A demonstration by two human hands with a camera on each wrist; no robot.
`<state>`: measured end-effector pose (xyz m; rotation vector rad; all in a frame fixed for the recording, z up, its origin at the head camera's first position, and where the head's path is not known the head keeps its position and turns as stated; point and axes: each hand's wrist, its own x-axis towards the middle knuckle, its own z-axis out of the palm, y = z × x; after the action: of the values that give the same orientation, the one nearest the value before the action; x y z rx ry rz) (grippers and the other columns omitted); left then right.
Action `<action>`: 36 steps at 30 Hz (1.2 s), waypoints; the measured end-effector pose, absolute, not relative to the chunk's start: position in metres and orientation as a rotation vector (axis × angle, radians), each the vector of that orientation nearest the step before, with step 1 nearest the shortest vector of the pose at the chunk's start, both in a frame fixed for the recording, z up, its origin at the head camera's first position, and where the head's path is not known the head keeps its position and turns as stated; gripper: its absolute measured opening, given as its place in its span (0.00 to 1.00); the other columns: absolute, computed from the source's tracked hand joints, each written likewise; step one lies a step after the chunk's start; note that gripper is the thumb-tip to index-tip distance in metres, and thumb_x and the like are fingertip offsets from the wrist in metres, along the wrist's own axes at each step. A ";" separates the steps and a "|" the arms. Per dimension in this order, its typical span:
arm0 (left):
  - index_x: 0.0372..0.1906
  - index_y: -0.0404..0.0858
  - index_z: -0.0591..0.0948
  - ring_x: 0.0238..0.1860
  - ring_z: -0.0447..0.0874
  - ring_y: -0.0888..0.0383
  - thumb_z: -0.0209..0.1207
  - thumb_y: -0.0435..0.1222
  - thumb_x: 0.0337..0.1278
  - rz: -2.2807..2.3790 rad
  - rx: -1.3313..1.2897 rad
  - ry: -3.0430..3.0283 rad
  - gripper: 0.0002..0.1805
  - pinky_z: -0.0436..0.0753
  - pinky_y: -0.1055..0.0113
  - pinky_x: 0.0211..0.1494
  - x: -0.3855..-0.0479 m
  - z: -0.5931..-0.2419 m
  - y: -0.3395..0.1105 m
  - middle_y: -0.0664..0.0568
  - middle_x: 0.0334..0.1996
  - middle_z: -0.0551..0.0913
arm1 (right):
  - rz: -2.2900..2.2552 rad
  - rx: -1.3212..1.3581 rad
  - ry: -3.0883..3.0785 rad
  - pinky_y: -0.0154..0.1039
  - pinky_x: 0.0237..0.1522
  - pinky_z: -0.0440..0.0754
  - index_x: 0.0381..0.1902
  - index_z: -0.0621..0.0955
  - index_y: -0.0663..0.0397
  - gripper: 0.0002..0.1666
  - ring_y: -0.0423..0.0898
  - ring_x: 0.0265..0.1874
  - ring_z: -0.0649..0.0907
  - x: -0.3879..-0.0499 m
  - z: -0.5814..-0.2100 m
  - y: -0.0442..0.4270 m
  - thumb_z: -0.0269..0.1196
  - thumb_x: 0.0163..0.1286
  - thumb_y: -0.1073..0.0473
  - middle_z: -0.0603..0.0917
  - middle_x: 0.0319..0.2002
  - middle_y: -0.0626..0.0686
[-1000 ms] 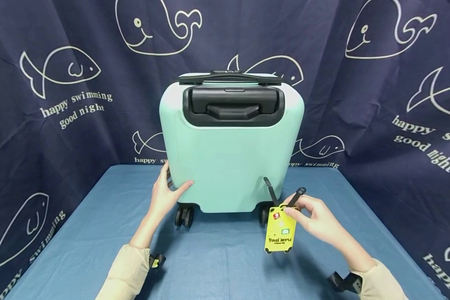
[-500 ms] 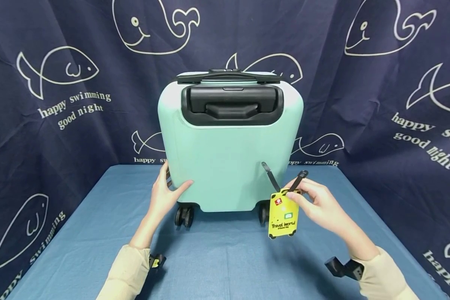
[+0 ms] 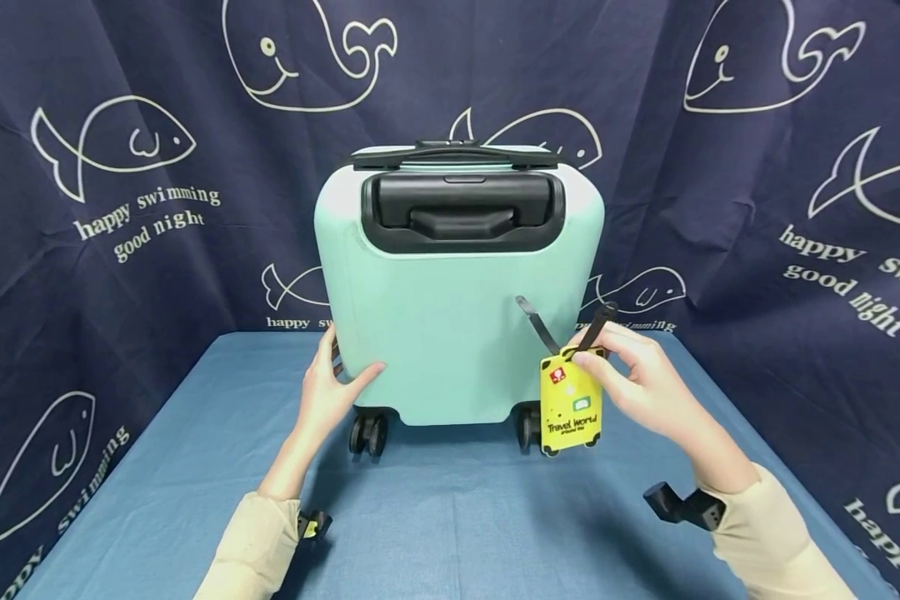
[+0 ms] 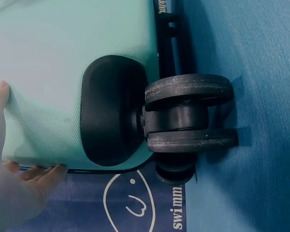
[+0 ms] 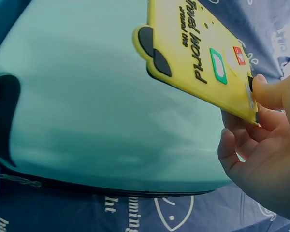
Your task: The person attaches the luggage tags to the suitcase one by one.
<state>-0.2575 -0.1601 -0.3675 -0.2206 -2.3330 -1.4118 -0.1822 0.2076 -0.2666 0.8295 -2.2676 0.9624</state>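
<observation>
A mint-green suitcase (image 3: 457, 333) stands upright on its wheels, its black recessed handle facing me. My left hand (image 3: 324, 385) holds its lower left corner, thumb on the near face and fingers round the side; the left wrist view shows those fingers (image 4: 46, 179) at the edge by a wheel. Between thumb and fingers, my right hand (image 3: 637, 375) pinches the top of a yellow luggage tag (image 3: 570, 408), printed "Travel World". Two ends of the tag's black strap (image 3: 538, 327) stick up, spread apart. The tag hangs in front of the suitcase's lower right corner.
Black double wheels (image 3: 368, 433) carry the suitcase on a blue cloth-covered table (image 3: 435, 517). Behind and at both sides hangs a navy curtain (image 3: 157, 283) with white fish and whale drawings. Along the suitcase's top lies a black carry handle (image 3: 457, 155).
My right hand has risen with the luggage tag, from below the suitcase's lower edge to beside its lower right corner. The left hand and suitcase stay put.
</observation>
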 end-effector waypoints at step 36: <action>0.73 0.53 0.49 0.67 0.63 0.49 0.66 0.56 0.45 -1.433 -0.247 -2.335 0.53 0.70 0.51 0.64 -0.257 -0.368 -0.161 0.48 0.69 0.61 | 1.081 0.859 -2.191 0.29 0.40 0.70 0.37 0.77 0.66 0.06 0.38 0.37 0.75 -0.209 -0.179 0.199 0.55 0.68 0.67 0.76 0.33 0.43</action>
<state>-0.2567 -0.1605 -0.3680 -0.2466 -2.3353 -1.4328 -0.2090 0.1990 -0.1786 0.8590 -2.1908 1.0806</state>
